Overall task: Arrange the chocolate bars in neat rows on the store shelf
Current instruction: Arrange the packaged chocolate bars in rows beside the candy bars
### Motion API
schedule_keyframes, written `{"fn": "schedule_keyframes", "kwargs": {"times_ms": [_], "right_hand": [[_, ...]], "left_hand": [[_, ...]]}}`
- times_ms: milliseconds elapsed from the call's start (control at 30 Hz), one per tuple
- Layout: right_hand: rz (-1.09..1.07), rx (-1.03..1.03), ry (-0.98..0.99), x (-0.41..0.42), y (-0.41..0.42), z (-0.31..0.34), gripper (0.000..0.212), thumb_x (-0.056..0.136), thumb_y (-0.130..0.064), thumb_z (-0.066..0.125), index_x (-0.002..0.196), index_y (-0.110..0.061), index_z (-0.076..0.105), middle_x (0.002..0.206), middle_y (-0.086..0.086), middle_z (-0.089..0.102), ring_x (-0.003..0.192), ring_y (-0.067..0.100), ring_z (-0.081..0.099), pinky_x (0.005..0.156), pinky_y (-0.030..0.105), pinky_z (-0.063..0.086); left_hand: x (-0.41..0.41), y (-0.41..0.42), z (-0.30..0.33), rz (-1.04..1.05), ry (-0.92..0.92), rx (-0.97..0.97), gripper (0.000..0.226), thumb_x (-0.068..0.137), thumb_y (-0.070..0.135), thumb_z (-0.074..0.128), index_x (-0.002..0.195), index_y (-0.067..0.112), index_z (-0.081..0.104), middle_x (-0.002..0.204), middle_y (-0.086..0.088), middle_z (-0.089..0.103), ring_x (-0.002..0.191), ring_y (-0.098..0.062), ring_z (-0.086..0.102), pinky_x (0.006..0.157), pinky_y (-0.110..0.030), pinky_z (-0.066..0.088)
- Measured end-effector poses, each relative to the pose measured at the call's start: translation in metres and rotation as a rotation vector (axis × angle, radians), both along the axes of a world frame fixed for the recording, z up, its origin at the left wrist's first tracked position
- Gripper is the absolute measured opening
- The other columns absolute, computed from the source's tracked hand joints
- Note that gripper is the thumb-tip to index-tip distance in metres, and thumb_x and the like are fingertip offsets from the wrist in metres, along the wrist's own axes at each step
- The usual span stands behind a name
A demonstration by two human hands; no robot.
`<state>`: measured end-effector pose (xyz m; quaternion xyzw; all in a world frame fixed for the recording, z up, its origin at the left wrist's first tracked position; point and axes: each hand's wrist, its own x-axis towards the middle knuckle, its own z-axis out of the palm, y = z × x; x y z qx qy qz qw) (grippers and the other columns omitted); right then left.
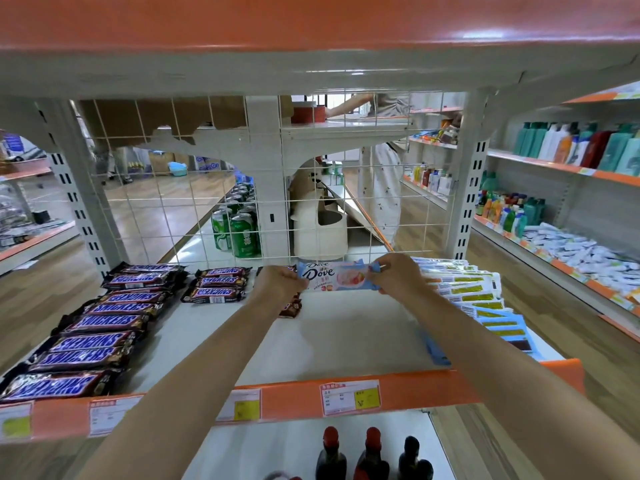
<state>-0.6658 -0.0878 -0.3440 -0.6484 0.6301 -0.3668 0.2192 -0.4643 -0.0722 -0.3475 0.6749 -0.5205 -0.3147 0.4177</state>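
Note:
A pale blue and pink Dove chocolate bar (334, 279) is held flat near the back of the white shelf (349, 341). My left hand (278, 281) grips its left end and my right hand (401, 275) pinches its right end. Another Dove bar edge shows just behind it. Brown Snickers bars lie in a long row (93, 327) down the shelf's left side, with a short stack of three (220, 285) beside it. A dark bar (291, 308) peeks out under my left wrist. Blue and white bars with yellow labels (474, 296) line the right side.
A white wire grid (214, 202) closes the shelf's back, with green cans (239, 230) behind it. The orange front lip (287, 400) carries price tags. Three dark bottles (372, 455) stand on the lower shelf. A person stands in the far aisle (381, 188); toiletry shelves run along the right (571, 174).

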Motion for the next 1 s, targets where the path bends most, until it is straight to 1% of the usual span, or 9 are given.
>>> {"fn": "schedule_keyframes", "kwargs": {"times_ms": [67, 167, 233, 333, 567, 700, 800, 900, 1000], "right_hand": [[-0.053, -0.009, -0.009, 0.006, -0.015, 0.000, 0.029, 0.084, -0.019, 0.067, 0.109, -0.005, 0.060, 0.109, 0.018, 0.065, 0.096, 0.032, 0.063, 0.082, 0.040, 0.053], [-0.127, -0.007, 0.002, 0.013, -0.033, 0.000, 0.028, 0.088, -0.017, 0.062, 0.111, -0.009, 0.050, 0.111, 0.014, 0.060, 0.096, 0.030, 0.060, 0.062, 0.026, 0.046], [-0.120, -0.004, 0.086, 0.015, -0.046, -0.003, 0.027, 0.089, -0.014, 0.060, 0.113, -0.004, 0.054, 0.115, 0.012, 0.058, 0.105, 0.027, 0.058, 0.076, 0.029, 0.045], [-0.073, 0.029, 0.180, 0.019, -0.064, -0.010, 0.024, 0.087, -0.010, 0.060, 0.110, -0.003, 0.062, 0.120, 0.011, 0.058, 0.112, 0.023, 0.054, 0.094, 0.027, 0.041], [-0.082, 0.102, 0.231, 0.030, -0.095, -0.024, 0.025, 0.087, -0.012, 0.060, 0.111, -0.005, 0.063, 0.116, 0.012, 0.061, 0.107, 0.023, 0.058, 0.085, 0.025, 0.045], [-0.078, 0.107, 0.278, 0.032, -0.102, -0.031, 0.021, 0.089, -0.016, 0.060, 0.108, -0.008, 0.061, 0.110, 0.010, 0.061, 0.102, 0.021, 0.058, 0.083, 0.025, 0.045], [-0.072, 0.076, 0.320, 0.031, -0.103, -0.033, 0.017, 0.090, -0.016, 0.058, 0.105, -0.009, 0.061, 0.108, 0.010, 0.062, 0.098, 0.020, 0.058, 0.078, 0.025, 0.044], [-0.064, 0.058, 0.346, 0.031, -0.102, -0.034, 0.018, 0.089, -0.015, 0.059, 0.105, -0.008, 0.061, 0.108, 0.010, 0.062, 0.091, 0.018, 0.055, 0.075, 0.024, 0.042], [-0.052, 0.065, 0.387, 0.028, -0.099, -0.031, 0.025, 0.086, -0.019, 0.064, 0.108, -0.008, 0.060, 0.110, 0.010, 0.062, 0.100, 0.020, 0.057, 0.079, 0.025, 0.043]], "left_hand": [[-0.001, -0.015, 0.001, -0.013, -0.163, -0.013, 0.021, 0.082, 0.020, 0.070, 0.064, 0.013, 0.061, 0.070, -0.006, 0.059, 0.055, -0.014, 0.046, 0.058, -0.024, 0.040], [-0.005, -0.036, 0.000, -0.023, -0.301, -0.022, 0.011, 0.084, 0.023, 0.068, 0.081, 0.013, 0.065, 0.078, -0.006, 0.061, 0.063, -0.018, 0.051, 0.056, -0.024, 0.039], [-0.007, -0.050, -0.003, -0.010, -0.345, -0.006, 0.013, 0.083, 0.020, 0.069, 0.090, 0.010, 0.066, 0.086, -0.006, 0.065, 0.070, -0.018, 0.054, 0.055, -0.023, 0.041], [-0.008, -0.073, -0.012, 0.003, -0.373, 0.003, 0.015, 0.082, 0.014, 0.068, 0.095, 0.006, 0.066, 0.096, -0.010, 0.067, 0.083, -0.022, 0.060, 0.066, -0.029, 0.049], [-0.009, -0.105, -0.032, -0.008, -0.554, -0.012, 0.003, 0.084, 0.011, 0.060, 0.087, 0.011, 0.062, 0.095, -0.009, 0.065, 0.088, -0.025, 0.061, 0.073, -0.035, 0.053], [-0.005, -0.115, -0.039, 0.002, -0.595, -0.020, 0.008, 0.087, 0.011, 0.058, 0.094, 0.010, 0.062, 0.094, -0.009, 0.065, 0.088, -0.026, 0.061, 0.077, -0.036, 0.052], [-0.005, -0.118, -0.039, 0.005, -0.616, 0.002, 0.011, 0.085, 0.012, 0.058, 0.094, 0.012, 0.062, 0.093, -0.007, 0.064, 0.088, -0.025, 0.061, 0.071, -0.031, 0.049], [-0.002, -0.116, -0.038, -0.014, -0.641, 0.040, 0.003, 0.085, 0.013, 0.058, 0.082, 0.013, 0.059, 0.084, -0.006, 0.061, 0.086, -0.026, 0.061, 0.066, -0.029, 0.043], [0.001, -0.110, -0.033, -0.007, -0.672, 0.050, 0.005, 0.087, 0.015, 0.060, 0.084, 0.013, 0.056, 0.083, -0.004, 0.056, 0.078, -0.021, 0.055, 0.063, -0.027, 0.040]]}}
